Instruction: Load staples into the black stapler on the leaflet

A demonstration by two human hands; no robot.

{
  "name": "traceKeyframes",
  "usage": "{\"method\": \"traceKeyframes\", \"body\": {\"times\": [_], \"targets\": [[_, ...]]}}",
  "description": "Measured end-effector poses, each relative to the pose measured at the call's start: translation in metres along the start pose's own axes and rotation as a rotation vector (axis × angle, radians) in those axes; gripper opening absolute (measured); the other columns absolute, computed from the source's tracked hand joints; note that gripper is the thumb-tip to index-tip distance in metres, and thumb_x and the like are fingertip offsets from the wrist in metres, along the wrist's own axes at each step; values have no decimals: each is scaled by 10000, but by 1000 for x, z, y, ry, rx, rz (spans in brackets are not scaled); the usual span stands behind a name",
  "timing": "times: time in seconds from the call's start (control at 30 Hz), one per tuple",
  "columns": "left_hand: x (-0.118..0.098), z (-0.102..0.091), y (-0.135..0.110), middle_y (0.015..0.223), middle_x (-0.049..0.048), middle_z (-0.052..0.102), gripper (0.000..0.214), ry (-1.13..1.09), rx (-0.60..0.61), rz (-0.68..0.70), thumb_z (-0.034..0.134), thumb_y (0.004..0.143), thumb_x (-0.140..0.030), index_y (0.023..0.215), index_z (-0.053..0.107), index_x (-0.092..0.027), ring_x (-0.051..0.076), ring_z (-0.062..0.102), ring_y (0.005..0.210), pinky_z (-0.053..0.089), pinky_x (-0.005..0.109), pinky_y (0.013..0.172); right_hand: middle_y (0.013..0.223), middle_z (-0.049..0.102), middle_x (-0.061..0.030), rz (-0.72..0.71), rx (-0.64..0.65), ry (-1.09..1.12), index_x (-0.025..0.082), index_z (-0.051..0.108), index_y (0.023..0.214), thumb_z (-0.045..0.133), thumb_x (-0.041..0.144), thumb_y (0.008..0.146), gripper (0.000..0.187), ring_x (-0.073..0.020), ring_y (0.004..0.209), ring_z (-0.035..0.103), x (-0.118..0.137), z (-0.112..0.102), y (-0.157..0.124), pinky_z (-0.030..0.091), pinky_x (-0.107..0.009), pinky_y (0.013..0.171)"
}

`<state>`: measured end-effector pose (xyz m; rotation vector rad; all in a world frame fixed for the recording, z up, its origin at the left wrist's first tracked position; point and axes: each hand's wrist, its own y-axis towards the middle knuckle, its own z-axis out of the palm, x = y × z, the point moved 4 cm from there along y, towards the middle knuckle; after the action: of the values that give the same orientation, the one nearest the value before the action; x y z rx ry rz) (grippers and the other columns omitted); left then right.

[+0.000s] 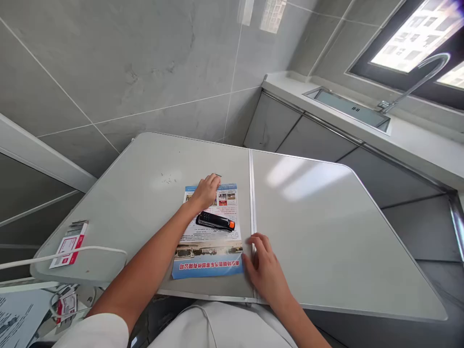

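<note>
A printed flyer (212,268) with blue borders lies on the table, its text upside down from my side. Across it rests a black stapler (213,221) with an orange end. My left hand (206,194) is closed over the flyer's far edge, just beyond the stapler. From its fingertips sticks out a short, thin dark strip (218,175), too small to make out fully. My right hand (264,263) rests open beside the flyer's near right corner, fingers loosely curved and thumb apart, at the table's metal seam.
Tiny dark bits (168,179) are scattered left of the flyer. A red-and-white packet (68,245) with grey strips lies at the table's left edge, a white cable (90,249) running across it. A counter with a sink (350,108) stands at the back right.
</note>
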<state>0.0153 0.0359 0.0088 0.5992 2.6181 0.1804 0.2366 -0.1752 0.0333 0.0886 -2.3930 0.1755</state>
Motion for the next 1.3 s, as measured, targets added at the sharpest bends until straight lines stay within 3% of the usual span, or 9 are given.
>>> {"method": "traceKeyframes", "body": {"times": [0.17,0.3,0.5,0.6,0.7,0.77,0.9,1.1,1.3], "targets": [[0,-4,-1,1039,92,611,213,-54,-19,-13,358,1028,-115,956,529,-219,254,568,940,426,367,808,1019,637,-30,57,62,29,252,517,1064,519,279,947,120,-159,630,551,11,5,-7,457,-301,619],[1,-5,-1,1029,93,607,208,-70,-9,-22,352,1041,-144,962,528,-220,260,563,937,427,372,815,726,575,35,125,89,156,247,525,1016,527,322,967,90,-154,564,470,13,9,-14,384,-271,548],[4,-3,0,1026,96,599,218,-91,-34,-12,337,1058,-184,950,524,-219,257,558,919,439,379,818,951,678,-43,207,9,423,188,532,1371,584,404,955,473,-137,598,540,8,13,-12,475,-275,584],[6,-3,1,1003,91,591,250,-105,-60,-7,312,1071,-210,942,526,-222,250,553,897,443,375,812,805,617,-13,237,21,448,181,650,1163,614,490,933,387,-156,620,545,7,12,-6,476,-276,582],[6,-3,0,991,90,589,264,-117,-72,-8,304,1074,-227,957,540,-222,251,552,898,450,382,814,726,514,6,207,30,355,203,587,761,613,523,926,361,-146,610,472,10,9,-3,411,-261,544],[5,-4,1,990,90,588,268,-120,-71,-10,300,1076,-237,971,546,-221,253,553,905,452,387,822,691,468,16,183,24,304,213,469,658,585,511,948,432,-134,598,418,11,9,-4,358,-251,526],[1,-5,2,995,91,586,266,-113,-69,-2,296,1085,-247,954,525,-220,250,551,908,449,380,819,609,383,37,125,-2,244,220,351,617,530,485,998,498,-118,562,340,8,11,-11,270,-250,499],[-24,-3,3,980,81,578,214,-116,-63,38,335,1077,-207,919,478,-221,239,548,897,443,362,812,701,461,22,-74,-138,140,208,456,676,536,352,1031,391,-97,535,391,-1,6,-32,315,-237,499],[-50,6,7,980,79,577,206,-136,-29,64,341,1064,-176,917,476,-224,231,541,881,457,360,809,713,479,19,-171,-248,106,214,515,721,548,269,1032,317,-98,534,430,-14,-1,-46,347,-226,491]]}}
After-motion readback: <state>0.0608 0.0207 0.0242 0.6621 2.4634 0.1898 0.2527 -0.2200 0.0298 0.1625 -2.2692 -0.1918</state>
